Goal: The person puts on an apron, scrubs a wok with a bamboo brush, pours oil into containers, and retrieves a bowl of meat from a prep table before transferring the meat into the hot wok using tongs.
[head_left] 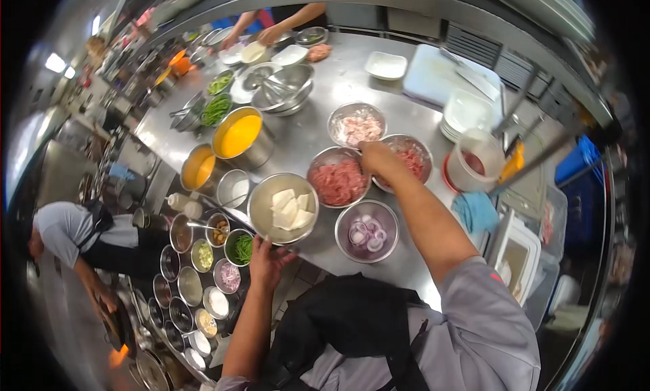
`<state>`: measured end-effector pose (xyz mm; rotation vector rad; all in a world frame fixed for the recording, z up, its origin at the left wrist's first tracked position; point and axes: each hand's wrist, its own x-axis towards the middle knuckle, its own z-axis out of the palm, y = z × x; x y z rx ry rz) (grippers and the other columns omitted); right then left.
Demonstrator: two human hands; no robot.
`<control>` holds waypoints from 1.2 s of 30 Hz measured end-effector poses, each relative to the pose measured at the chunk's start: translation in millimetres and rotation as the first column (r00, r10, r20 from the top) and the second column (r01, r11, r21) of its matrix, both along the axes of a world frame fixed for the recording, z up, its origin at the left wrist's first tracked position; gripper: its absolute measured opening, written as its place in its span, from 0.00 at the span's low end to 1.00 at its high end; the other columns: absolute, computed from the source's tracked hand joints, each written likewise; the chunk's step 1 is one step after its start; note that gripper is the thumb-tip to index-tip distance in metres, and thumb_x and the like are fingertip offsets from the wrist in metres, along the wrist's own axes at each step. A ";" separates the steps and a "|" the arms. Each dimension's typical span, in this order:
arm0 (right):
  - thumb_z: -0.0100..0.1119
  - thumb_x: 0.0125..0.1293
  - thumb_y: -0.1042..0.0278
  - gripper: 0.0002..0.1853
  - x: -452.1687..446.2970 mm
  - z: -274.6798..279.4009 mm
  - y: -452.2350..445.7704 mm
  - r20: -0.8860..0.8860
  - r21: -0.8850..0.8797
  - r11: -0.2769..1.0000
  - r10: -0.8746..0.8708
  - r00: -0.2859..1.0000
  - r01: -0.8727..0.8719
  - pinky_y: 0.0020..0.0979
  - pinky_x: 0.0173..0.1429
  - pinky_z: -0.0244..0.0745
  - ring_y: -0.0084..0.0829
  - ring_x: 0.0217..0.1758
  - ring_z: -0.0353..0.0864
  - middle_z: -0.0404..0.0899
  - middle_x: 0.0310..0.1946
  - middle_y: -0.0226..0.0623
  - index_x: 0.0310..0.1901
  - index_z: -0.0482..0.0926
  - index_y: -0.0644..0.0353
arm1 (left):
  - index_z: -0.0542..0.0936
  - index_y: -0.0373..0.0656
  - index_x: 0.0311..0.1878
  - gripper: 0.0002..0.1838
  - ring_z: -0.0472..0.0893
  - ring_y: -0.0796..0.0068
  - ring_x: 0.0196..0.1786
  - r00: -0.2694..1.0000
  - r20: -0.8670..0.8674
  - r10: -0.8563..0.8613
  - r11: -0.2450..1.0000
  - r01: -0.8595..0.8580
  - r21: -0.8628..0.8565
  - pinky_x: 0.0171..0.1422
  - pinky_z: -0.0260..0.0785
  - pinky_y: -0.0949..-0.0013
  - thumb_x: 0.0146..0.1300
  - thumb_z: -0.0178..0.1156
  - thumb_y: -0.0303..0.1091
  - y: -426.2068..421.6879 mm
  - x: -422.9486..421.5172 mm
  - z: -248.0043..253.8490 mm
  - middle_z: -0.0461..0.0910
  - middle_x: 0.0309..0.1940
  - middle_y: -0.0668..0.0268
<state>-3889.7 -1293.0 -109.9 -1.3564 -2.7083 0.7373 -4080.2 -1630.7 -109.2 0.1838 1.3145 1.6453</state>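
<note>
My left hand (269, 262) is at the near rim of a metal bowl (256, 218) holding white, tofu-like slabs (292, 209). Its fingers are spread, with the thumb pointing right. Across the counter, my right hand (380, 159) reaches in among three metal bowls of raw meat. Curled fingers rest at the right rim of the middle bowl of red meat (338, 182); the fingertips are hidden. Right of that hand lies another bowl of red meat (411, 159), and behind it a bowl of paler meat (359, 127). Closer to me, a bowl contains sliced purple onions (369, 234).
Pots of orange liquid (240, 135) stand left, above several ingredient containers (191, 286). A cutting board (433, 73) with knives, stacked white dishes (467, 111) and a blue cloth (476, 210) are right. A co-worker's hands (271, 34) work opposite; another person holds a pan near flames.
</note>
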 end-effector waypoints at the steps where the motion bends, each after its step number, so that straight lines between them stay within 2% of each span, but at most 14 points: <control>1: 0.57 0.54 0.73 0.23 7.8 2.9 -15.3 -0.079 -0.017 1.000 -0.004 0.997 0.003 0.44 0.57 0.73 0.51 0.54 0.79 0.80 0.48 0.55 0.55 0.77 0.60 | 0.62 0.48 0.61 0.19 0.82 0.56 0.42 1.000 0.006 -0.026 1.000 0.026 -0.001 0.42 0.81 0.55 0.71 0.52 0.38 1.8 -3.3 2.3 0.73 0.51 0.59; 9: 0.60 0.62 0.66 0.16 206.8 57.9 -109.6 -0.457 -0.182 0.923 -0.385 0.802 0.339 0.36 0.40 0.77 0.41 0.30 0.82 0.82 0.32 0.49 0.51 0.79 0.59 | 0.56 0.46 0.69 0.29 0.81 0.54 0.45 1.000 -0.014 -0.027 1.000 0.027 0.011 0.42 0.80 0.54 0.71 0.53 0.44 -24.0 -23.7 -1.5 0.65 0.61 0.56; 12: 0.63 0.58 0.64 0.20 284.9 -10.4 -112.2 -0.054 0.332 0.844 -0.429 0.902 0.421 0.44 0.51 0.76 0.48 0.45 0.80 0.79 0.43 0.50 0.53 0.78 0.58 | 0.59 0.47 0.67 0.25 0.81 0.55 0.45 0.999 -0.023 -0.030 1.000 0.030 -0.009 0.42 0.79 0.54 0.72 0.50 0.45 -23.0 -27.5 -13.0 0.69 0.54 0.60; 14: 0.62 0.58 0.64 0.21 295.9 -41.8 -135.0 0.163 0.388 0.866 -0.401 0.901 0.315 0.50 0.54 0.72 0.53 0.56 0.73 0.76 0.49 0.53 0.54 0.77 0.57 | 0.58 0.46 0.67 0.26 0.81 0.54 0.45 0.999 -0.027 -0.034 0.999 0.034 -0.022 0.42 0.79 0.54 0.72 0.50 0.44 -18.5 -20.5 -7.0 0.68 0.54 0.61; 21: 0.60 0.61 0.60 0.14 236.5 -54.4 -211.6 0.125 0.367 0.905 -0.275 0.953 0.213 0.49 0.47 0.71 0.54 0.44 0.75 0.77 0.38 0.52 0.43 0.77 0.61 | 0.66 0.43 0.60 0.22 0.80 0.62 0.44 0.997 -0.070 -0.042 0.996 0.036 -0.076 0.37 0.78 0.60 0.70 0.55 0.44 -23.0 -32.6 -7.6 0.69 0.50 0.64; 23: 0.59 0.63 0.59 0.15 234.1 -62.5 -217.9 0.067 0.321 0.917 -0.272 0.960 0.238 0.49 0.46 0.71 0.55 0.42 0.76 0.78 0.37 0.54 0.43 0.75 0.62 | 0.68 0.37 0.59 0.24 0.77 0.68 0.43 0.965 -0.261 0.011 0.985 -0.055 -0.161 0.38 0.78 0.63 0.68 0.57 0.45 -11.5 -41.2 -1.9 0.72 0.49 0.62; 25: 0.57 0.66 0.56 0.17 223.7 -55.7 -221.2 -0.160 0.154 0.792 -0.570 0.806 0.591 0.51 0.45 0.72 0.57 0.39 0.79 0.80 0.35 0.56 0.44 0.73 0.64 | 0.75 0.34 0.47 0.19 0.75 0.68 0.41 0.946 -0.317 0.072 0.979 -0.127 -0.159 0.35 0.75 0.63 0.62 0.61 0.41 4.6 -56.1 -14.4 0.75 0.41 0.59; 26: 0.57 0.66 0.56 0.17 224.7 -59.5 -214.2 -0.161 0.161 0.796 -0.562 0.811 0.583 0.51 0.45 0.72 0.57 0.39 0.79 0.80 0.35 0.56 0.44 0.73 0.64 | 0.77 0.33 0.41 0.17 0.74 0.67 0.41 0.805 -0.593 -0.021 0.960 -0.149 -0.236 0.33 0.73 0.62 0.59 0.63 0.39 13.3 -67.4 -30.6 0.75 0.40 0.55; 27: 0.56 0.67 0.54 0.18 227.8 -67.6 -203.1 -0.143 0.203 0.805 -0.538 0.830 0.557 0.52 0.45 0.72 0.57 0.40 0.79 0.80 0.36 0.56 0.45 0.72 0.63 | 0.78 0.32 0.35 0.15 0.74 0.65 0.42 0.583 -0.800 -0.139 0.932 -0.195 -0.304 0.32 0.71 0.60 0.55 0.64 0.37 16.4 -75.6 -42.2 0.76 0.39 0.51; 29: 0.54 0.67 0.53 0.19 223.4 -68.0 -194.9 -0.125 0.244 0.805 -0.528 0.840 0.542 0.53 0.44 0.72 0.58 0.41 0.80 0.81 0.38 0.57 0.46 0.71 0.63 | 0.77 0.31 0.31 0.13 0.72 0.65 0.35 0.562 -0.819 -0.119 0.946 -0.187 -0.266 0.31 0.68 0.59 0.53 0.63 0.35 13.6 -74.9 -30.3 0.75 0.33 0.51; 31: 0.51 0.69 0.49 0.21 209.6 -50.0 -179.7 0.184 0.238 0.824 -0.558 0.809 0.514 0.52 0.48 0.73 0.56 0.44 0.80 0.82 0.37 0.55 0.45 0.74 0.63 | 0.74 0.29 0.23 0.12 0.68 0.65 0.23 0.519 -0.851 -0.078 0.971 -0.152 -0.183 0.28 0.62 0.57 0.49 0.62 0.31 20.7 -67.3 -21.0 0.74 0.20 0.50; 32: 0.51 0.69 0.49 0.21 208.2 -47.2 -171.4 0.184 0.244 0.814 -0.573 0.799 0.527 0.52 0.48 0.73 0.56 0.44 0.80 0.82 0.37 0.55 0.45 0.74 0.63 | 0.75 0.38 0.22 0.09 0.67 0.76 0.17 0.620 -0.782 -0.064 0.974 -0.133 -0.185 0.20 0.62 0.68 0.54 0.61 0.31 21.8 -73.4 -31.7 0.69 0.16 0.70; 35: 0.47 0.69 0.45 0.25 206.4 -48.5 -153.8 0.286 0.204 0.847 -0.530 0.798 0.490 0.50 0.50 0.74 0.54 0.46 0.81 0.82 0.40 0.55 0.45 0.78 0.62 | 0.76 0.41 0.35 0.05 0.74 0.71 0.27 0.943 -0.332 -0.024 0.981 -0.043 -0.191 0.27 0.77 0.59 0.58 0.57 0.32 22.2 -65.9 3.5 0.73 0.26 0.66; 36: 0.46 0.69 0.45 0.25 203.7 -45.3 -151.7 0.286 0.196 0.863 -0.504 0.815 0.465 0.49 0.52 0.74 0.53 0.47 0.81 0.82 0.41 0.54 0.44 0.80 0.62 | 0.75 0.40 0.43 0.09 0.76 0.66 0.32 0.969 -0.244 -0.040 0.978 -0.011 -0.207 0.33 0.79 0.48 0.61 0.53 0.31 24.2 -75.8 -2.9 0.74 0.32 0.63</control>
